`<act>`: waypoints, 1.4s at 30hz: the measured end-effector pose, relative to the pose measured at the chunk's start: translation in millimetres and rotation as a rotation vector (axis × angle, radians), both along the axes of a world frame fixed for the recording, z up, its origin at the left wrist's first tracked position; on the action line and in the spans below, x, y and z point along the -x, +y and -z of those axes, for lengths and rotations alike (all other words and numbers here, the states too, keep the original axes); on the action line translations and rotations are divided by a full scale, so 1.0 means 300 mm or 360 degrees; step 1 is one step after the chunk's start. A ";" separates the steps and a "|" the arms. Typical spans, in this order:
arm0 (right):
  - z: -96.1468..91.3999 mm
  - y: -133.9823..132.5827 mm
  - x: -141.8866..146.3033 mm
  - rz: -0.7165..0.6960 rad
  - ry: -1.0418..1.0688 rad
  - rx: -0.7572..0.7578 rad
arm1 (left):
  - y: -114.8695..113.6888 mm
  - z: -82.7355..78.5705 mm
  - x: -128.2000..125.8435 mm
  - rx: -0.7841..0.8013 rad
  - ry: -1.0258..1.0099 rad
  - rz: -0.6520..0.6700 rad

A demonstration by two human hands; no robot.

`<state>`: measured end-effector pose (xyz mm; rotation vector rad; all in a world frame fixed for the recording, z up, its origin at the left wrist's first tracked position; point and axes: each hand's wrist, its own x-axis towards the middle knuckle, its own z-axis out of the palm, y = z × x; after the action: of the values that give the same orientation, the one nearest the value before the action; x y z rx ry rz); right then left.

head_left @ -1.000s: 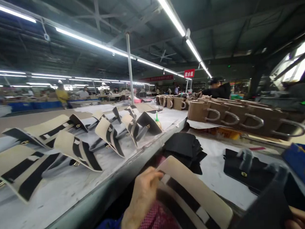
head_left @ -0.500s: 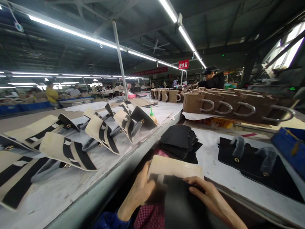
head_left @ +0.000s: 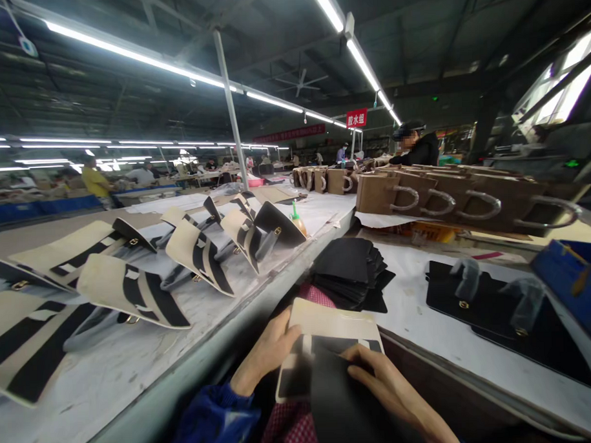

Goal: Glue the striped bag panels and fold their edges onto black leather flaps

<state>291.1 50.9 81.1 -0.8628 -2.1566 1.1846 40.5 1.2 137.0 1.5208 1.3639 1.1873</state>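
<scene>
My left hand (head_left: 266,355) grips the left edge of a cream panel with black stripes (head_left: 328,330), held over my lap. My right hand (head_left: 383,386) presses a black leather piece (head_left: 341,407) flat onto the lower part of that panel, fingers closed over its top edge. Just beyond the panel lies a stack of black leather pieces (head_left: 350,268) on the white table (head_left: 415,321).
Several cream-and-black curved panels (head_left: 199,251) lie along the conveyor belt (head_left: 126,363) to the left. A glue bottle (head_left: 298,223) stands behind them. Tan bags with handles (head_left: 421,198) line the right. Black flaps with clasps (head_left: 492,311) lie at the right. A person in black (head_left: 416,146) works beyond.
My right hand came in from the lower right with the black piece and laid it on the cream panel. The panel has dropped lower and closer to me.
</scene>
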 end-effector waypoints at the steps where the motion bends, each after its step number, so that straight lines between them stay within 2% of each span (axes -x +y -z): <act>1: -0.006 -0.005 -0.002 0.0007 0.0005 0.0000 | 0.000 0.000 0.003 0.0009 -0.0060 0.0010; 4: -0.044 -0.026 -0.007 0.0054 0.0030 -0.0105 | -0.018 -0.013 -0.005 0.0035 -0.0261 0.0062; 9: -0.193 -0.072 -0.010 0.0009 0.0358 -0.0873 | -0.082 -0.072 -0.056 0.0007 -0.0490 0.0179; 12: -0.274 -0.100 -0.001 0.0005 0.0445 -0.1112 | -0.130 -0.106 -0.092 0.0024 -0.0570 0.0237; 14: -0.301 -0.120 0.006 -0.0001 0.0420 -0.1181 | -0.159 -0.123 -0.112 0.0067 -0.0581 0.0277; 17: -0.310 -0.144 0.006 -0.0030 0.0402 -0.1223 | -0.193 -0.144 -0.135 0.0105 -0.0534 0.0342; 21: -0.297 -0.153 -0.011 0.0160 0.0495 -0.1235 | -0.215 -0.185 -0.163 0.0061 -0.0576 0.0453; 24: -0.291 -0.146 -0.016 0.0157 0.0470 -0.1239 | -0.224 -0.212 -0.176 0.0041 -0.0609 0.0547; 28: -0.302 -0.139 -0.006 0.0119 0.0418 -0.1429 | -0.237 -0.206 -0.172 0.0003 -0.0544 0.0588; 32: -0.319 -0.145 0.006 0.0185 0.0373 -0.1630 | -0.246 -0.191 -0.161 -0.0035 -0.0398 0.0548; 42: -0.290 -0.133 0.001 0.0086 0.0258 -0.1619 | -0.255 -0.220 -0.170 -0.0175 -0.0199 0.0520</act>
<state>290.7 10.8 168.1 -0.3349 -2.1641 0.0274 91.7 -75.4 203.0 1.6422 0.9382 1.1419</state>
